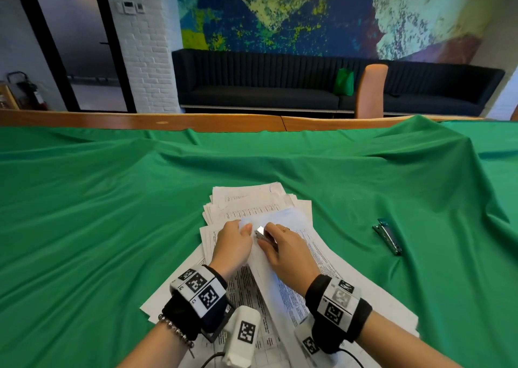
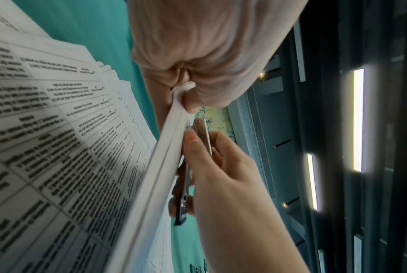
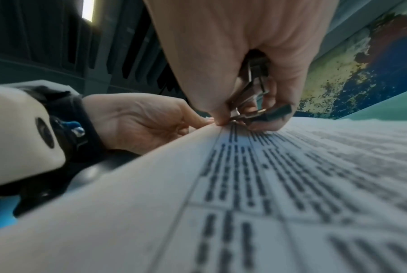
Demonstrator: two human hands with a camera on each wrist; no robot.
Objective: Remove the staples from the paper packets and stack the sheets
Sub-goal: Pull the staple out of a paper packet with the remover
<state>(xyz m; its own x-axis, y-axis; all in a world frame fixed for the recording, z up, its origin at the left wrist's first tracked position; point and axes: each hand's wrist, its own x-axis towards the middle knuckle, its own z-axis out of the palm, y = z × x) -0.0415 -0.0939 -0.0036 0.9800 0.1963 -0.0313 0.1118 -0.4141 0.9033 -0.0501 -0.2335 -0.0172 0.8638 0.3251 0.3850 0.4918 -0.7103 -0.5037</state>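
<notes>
White paper packet (image 1: 276, 261) between hands

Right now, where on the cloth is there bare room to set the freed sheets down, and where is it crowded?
Bare green cloth lies wide to the left of the spread papers, and beyond them toward the wooden table edge. A narrower patch lies between the papers and the stapler. Crowded in the middle: the left hand and right hand work a packet there.

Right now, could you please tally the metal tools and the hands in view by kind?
Staple remover, gripped by the right hand at the packet: 1
Stapler on the green cloth: 1
Hands, counting the left hand: 2
Total: 4
</notes>
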